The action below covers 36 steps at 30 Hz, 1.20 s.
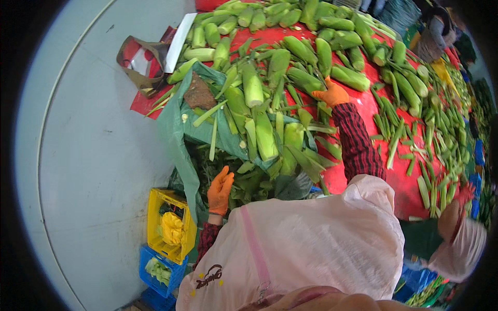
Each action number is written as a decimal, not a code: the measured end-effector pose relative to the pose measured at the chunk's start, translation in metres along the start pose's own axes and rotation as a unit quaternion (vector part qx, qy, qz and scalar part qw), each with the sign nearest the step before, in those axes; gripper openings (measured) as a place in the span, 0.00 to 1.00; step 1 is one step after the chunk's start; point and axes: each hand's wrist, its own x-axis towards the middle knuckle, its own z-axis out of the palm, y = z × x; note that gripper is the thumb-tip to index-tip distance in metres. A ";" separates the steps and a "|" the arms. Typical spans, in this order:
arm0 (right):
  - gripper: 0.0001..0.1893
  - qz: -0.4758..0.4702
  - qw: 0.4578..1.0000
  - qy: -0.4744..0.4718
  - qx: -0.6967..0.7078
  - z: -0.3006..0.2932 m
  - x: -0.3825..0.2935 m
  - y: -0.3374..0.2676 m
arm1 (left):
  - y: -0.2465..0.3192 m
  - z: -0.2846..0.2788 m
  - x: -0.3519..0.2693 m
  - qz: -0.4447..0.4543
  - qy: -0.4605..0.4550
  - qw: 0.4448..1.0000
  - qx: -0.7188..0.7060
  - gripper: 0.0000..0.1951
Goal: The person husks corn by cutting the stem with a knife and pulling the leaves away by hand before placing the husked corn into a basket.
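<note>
My right hand (332, 94), in an orange glove, reaches onto the red table (362, 105). Its fingers and thumb are around the near end of a green-husked ear of corn (303, 79). My left hand (220, 194), also gloved in orange, holds nothing, its fingers pointing up and slightly apart. Below its level at the table edge hangs a green woven sack (184, 155), its mouth spread wide, with loose husks (249, 182) inside. Several husked ears (266, 134) lie over the sack's upper side, beside a brown block (199, 92).
Many ears (336, 23) cover the table's far side, and cut husk pieces (428, 175) lie at right. A yellow crate (171, 229) and a blue crate (161, 270) stand at left by the pale wall (97, 155). Other people's gloved hands (465, 194) show at right. A paper bag (142, 64) sits at the corner.
</note>
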 end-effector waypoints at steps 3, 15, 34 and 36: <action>0.66 0.021 0.984 0.010 -0.179 0.038 0.053 0.007 | -0.015 -0.013 -0.016 -0.029 0.019 0.999 -0.002 0.23; 0.27 0.030 0.811 -0.110 0.574 0.036 -0.047 -0.009 | 0.030 -0.007 0.009 -0.018 -0.020 0.994 -0.106 0.28; 0.40 -0.449 0.885 -0.116 -0.027 0.135 -0.280 -0.148 | -0.006 -0.027 0.018 -0.232 -0.102 0.783 -0.568 0.35; 0.43 -0.534 0.828 -0.056 -0.159 0.142 -0.270 -0.164 | -0.007 -0.028 0.014 -0.198 -0.106 0.789 -0.572 0.30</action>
